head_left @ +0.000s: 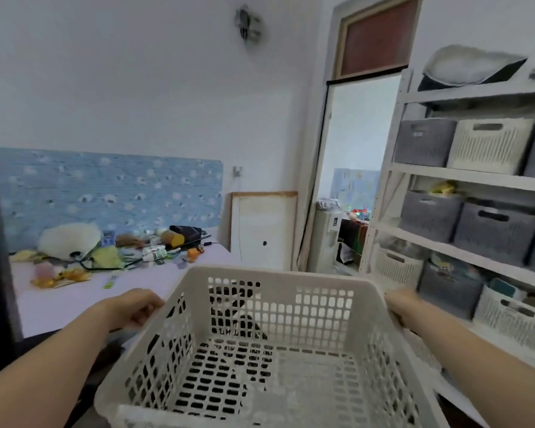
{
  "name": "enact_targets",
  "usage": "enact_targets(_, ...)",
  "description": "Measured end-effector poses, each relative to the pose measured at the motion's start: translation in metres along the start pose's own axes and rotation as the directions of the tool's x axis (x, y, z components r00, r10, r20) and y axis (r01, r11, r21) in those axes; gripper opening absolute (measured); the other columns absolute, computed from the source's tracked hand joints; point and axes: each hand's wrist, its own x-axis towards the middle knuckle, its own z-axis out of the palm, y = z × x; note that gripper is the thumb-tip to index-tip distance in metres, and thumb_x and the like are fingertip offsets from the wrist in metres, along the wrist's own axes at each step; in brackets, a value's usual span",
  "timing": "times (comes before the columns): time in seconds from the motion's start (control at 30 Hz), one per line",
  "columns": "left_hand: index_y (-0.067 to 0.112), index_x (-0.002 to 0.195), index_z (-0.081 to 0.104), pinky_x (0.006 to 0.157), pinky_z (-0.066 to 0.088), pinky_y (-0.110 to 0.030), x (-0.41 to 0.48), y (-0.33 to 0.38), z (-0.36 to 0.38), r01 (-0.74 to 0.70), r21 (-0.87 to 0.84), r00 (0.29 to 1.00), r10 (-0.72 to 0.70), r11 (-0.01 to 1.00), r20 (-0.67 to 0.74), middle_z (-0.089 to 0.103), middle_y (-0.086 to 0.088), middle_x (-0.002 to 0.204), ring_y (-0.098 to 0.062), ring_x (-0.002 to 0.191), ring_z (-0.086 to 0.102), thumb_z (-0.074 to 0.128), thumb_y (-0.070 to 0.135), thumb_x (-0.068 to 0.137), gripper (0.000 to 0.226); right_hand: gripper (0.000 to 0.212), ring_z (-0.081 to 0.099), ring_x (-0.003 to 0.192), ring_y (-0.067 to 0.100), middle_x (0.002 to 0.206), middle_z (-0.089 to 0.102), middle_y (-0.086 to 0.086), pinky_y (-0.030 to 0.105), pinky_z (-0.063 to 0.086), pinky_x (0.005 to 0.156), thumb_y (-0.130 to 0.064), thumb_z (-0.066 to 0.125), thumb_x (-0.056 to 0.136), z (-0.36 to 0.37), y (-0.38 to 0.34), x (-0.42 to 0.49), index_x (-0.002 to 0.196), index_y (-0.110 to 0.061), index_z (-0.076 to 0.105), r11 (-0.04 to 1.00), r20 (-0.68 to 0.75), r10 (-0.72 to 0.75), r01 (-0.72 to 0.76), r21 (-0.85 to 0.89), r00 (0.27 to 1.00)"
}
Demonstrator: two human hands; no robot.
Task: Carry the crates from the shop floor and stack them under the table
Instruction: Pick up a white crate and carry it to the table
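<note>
Both hands carry one empty white perforated crate (272, 344) in front of the body, held level at about waist height and well clear of the floor. Left hand (138, 310) is curled over the crate's left rim, fingers wrapped onto the outside of the wall and thumb along the top edge, so it is closed in a grasp on the crate. Right hand (403, 307) grips the right rim in the same way; motion blur softens it, but it reads as clamped on the rim too. Nothing lies inside the crate, and dark shapes on the floor show through its holes. Ahead and to the left stands a desk (74, 301) with a pale lilac top; its far end is cluttered with toys, bottles and cables, while the near part is bare. To the right, a white shelf unit (464, 177) holds grey and white storage baskets. A doorway (352, 180) opens straight ahead, between the desk and the shelving. The carry looks under way and the space beneath the desk is not visible. To do this step well, I would keep the grip even on both rims so the crate stays level, turn toward the desk, steer clear of the shelf unit close on the right, and bend low before sliding the crate under.
</note>
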Motion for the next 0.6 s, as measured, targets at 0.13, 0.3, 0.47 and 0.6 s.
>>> enact_targets(0.13,0.006,0.081,0.049,0.048,0.039,-0.027,0.044,-0.004,0.001,0.104,-0.039,0.993,-0.106,0.994,-0.057,0.042,-0.008,0.058,-0.02,0.048,0.038,0.055,0.023,0.096,0.024,0.022,0.043,0.063,0.021,0.076,0.045,0.008,0.024,0.038,0.055,-0.002,0.043,0.096,0.054,-0.028,0.068,0.075,-0.008,0.044,0.992,0.12,-0.041,0.054,-0.11,0.992)
enact_targets(0.3,-0.001,0.077,0.06,0.06,0.056,-0.037,0.114,-0.017,-0.009,0.206,-0.09,0.973,-0.213,0.974,-0.085,0.058,-0.014,0.057,-0.025,0.048,0.056,0.055,0.025,0.096,0.033,0.031,0.028,0.052,0.016,0.058,0.036,0.008,0.026,0.025,0.046,0.009,0.041,0.087,0.138,-0.047,0.144,0.063,-0.011,0.035,0.988,0.255,0.026,0.014,-0.154,0.967)
enact_targets(0.47,-0.001,0.076,0.06,0.053,0.053,-0.032,0.204,-0.024,-0.024,0.262,-0.088,0.95,-0.273,0.961,-0.154,0.06,-0.015,0.061,-0.028,0.052,0.058,0.056,0.024,0.097,0.033,0.022,0.028,0.052,0.018,0.058,0.037,0.009,0.026,0.028,0.048,0.008,0.042,0.085,0.238,-0.07,0.216,0.069,-0.007,0.04,0.979,0.389,0.038,0.043,-0.197,0.92)
enact_targets(0.6,-0.007,0.09,0.059,0.073,0.051,-0.043,0.284,-0.038,-0.028,0.354,-0.15,0.92,-0.373,0.923,-0.124,0.058,-0.02,0.078,-0.03,0.069,0.054,0.049,0.021,0.1,0.031,0.016,0.032,0.054,0.019,0.07,0.043,0.015,0.03,0.027,0.052,0.011,0.037,0.086,0.316,-0.094,0.28,0.084,-0.003,0.044,0.974,0.427,0.066,0.034,-0.222,0.902)
